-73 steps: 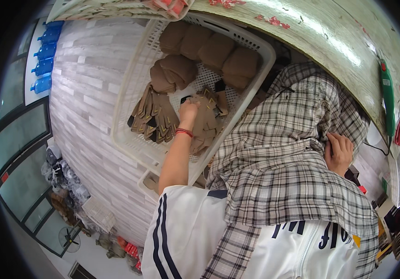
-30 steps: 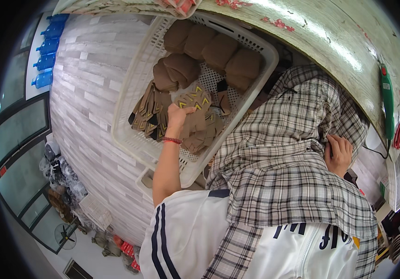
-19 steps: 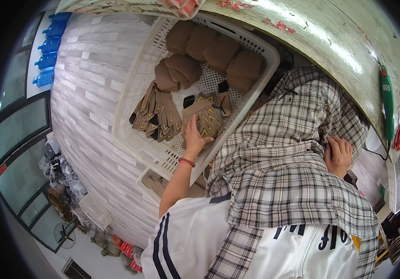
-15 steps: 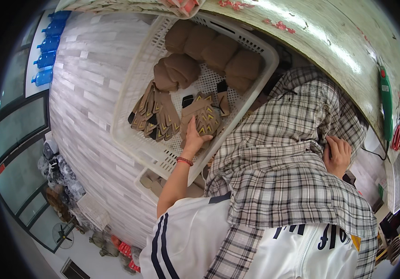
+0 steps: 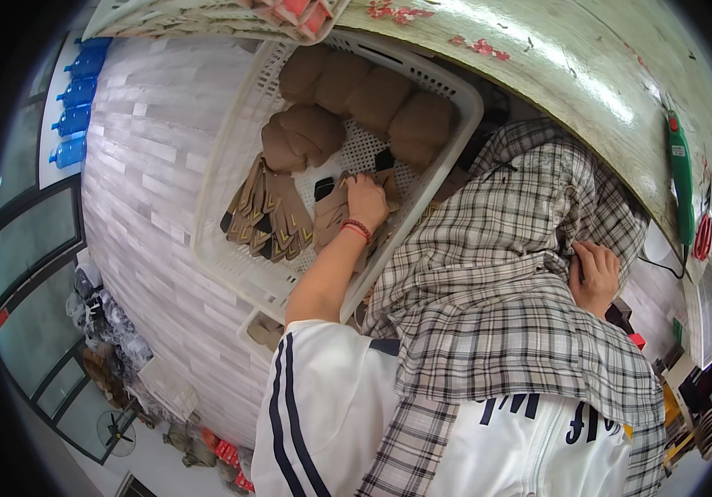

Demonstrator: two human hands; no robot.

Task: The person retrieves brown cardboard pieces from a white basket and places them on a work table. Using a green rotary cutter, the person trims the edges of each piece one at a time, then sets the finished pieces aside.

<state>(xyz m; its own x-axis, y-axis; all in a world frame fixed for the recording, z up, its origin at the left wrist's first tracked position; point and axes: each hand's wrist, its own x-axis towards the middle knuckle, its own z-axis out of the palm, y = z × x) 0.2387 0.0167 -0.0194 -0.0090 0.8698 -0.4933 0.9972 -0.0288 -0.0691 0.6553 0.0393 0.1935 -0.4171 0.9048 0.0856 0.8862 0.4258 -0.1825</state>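
Note:
My left hand (image 5: 366, 200), with a red bead bracelet at the wrist, reaches into a white plastic basket (image 5: 222, 170). Its fingers bend down and close on a pile of brown glove-like fabric pieces (image 5: 331, 205), covering part of it. Beside that pile on the left, a fanned stack of similar pieces (image 5: 270, 217) shows yellow chevron marks and black patches. Several rounded brown bundles (image 5: 376, 98) line the basket's far side, and another bundle (image 5: 302, 137) sits nearer. On my plaid-covered lap lies my right hand (image 5: 594, 277), holding nothing, its fingers loosely stretched.
A worktable (image 5: 530, 54) with red scraps borders the basket's far right. On it lie a green tool (image 5: 680, 178) with a cord and red-handled scissors (image 5: 703, 236). Another basket (image 5: 207, 18) overhangs at the top. Blue water bottles (image 5: 74, 120) stand by the left wall.
My left hand has moved farther into the basket, and its fingers, spread before, have curled down onto the pile. The right hand stays on my lap. The view has shifted slightly.

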